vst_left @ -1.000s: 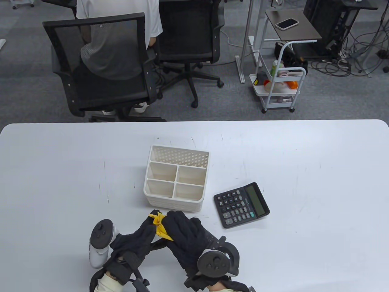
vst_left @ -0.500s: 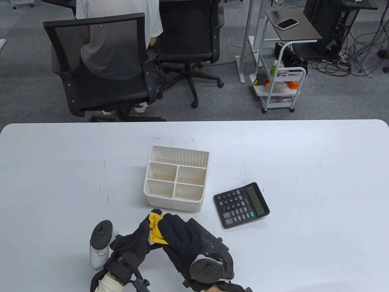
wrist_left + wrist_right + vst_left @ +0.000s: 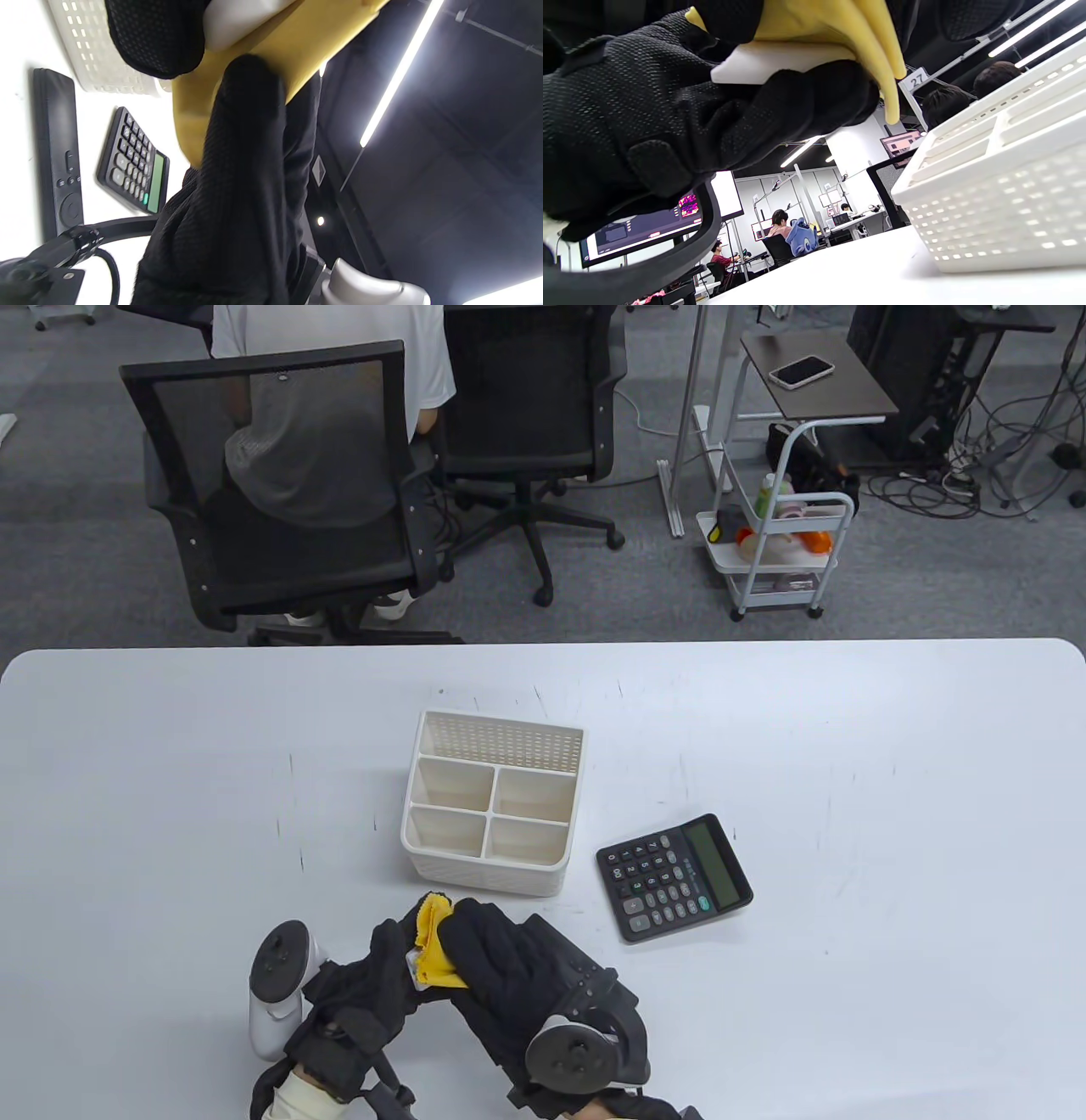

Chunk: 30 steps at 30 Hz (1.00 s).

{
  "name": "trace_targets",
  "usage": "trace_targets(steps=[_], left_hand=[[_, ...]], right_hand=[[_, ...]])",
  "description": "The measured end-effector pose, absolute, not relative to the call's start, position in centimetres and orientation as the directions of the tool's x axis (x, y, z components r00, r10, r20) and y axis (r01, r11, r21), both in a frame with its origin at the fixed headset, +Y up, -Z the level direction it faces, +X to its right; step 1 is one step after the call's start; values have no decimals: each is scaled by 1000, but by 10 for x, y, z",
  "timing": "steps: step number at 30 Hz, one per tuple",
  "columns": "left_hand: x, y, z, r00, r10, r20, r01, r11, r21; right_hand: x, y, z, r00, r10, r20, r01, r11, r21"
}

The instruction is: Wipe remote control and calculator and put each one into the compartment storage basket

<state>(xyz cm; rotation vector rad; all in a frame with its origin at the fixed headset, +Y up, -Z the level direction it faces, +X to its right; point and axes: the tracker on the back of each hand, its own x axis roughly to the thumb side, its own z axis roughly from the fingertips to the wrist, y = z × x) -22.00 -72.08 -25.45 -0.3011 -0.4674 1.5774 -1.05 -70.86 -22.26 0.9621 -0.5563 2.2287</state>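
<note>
Both hands are held together near the table's front edge: the left hand curled, the right hand laid over it.

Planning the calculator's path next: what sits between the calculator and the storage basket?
Nothing. In the table view, the stretch of table between the calculator and the basket is bare, and the two stand apart.

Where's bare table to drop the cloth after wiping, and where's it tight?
Free: the table left of the basket, right of the calculator, and behind the basket. Crowded: in front of the basket, where the left hand grips a white device, the right hand the cloth, with a black remote lying nearby; the basket-calculator gap is narrow.
</note>
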Motion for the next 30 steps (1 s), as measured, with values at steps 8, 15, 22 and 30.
trace_targets(steps=[8, 15, 22, 30], left_hand=[[-218, -725, -254, -59, 996, 65, -849, -16, -528], [-214, -722, -254, -45, 994, 99, -850, 14, -527], [-221, -718, -254, -155, 981, 117, -865, -78, -495], [-218, -722, -254, -64, 993, 99, -845, -1, -534]], right_hand=[[-26, -706, -212, -497, 256, 829, -652, -741, -163], [-13, -707, -223, -485, 415, 770, -730, -677, -95], [-2, -711, -227, -505, 456, 733, -749, -654, -109], [-18, -705, -215, -477, 332, 813, -709, -693, -133]])
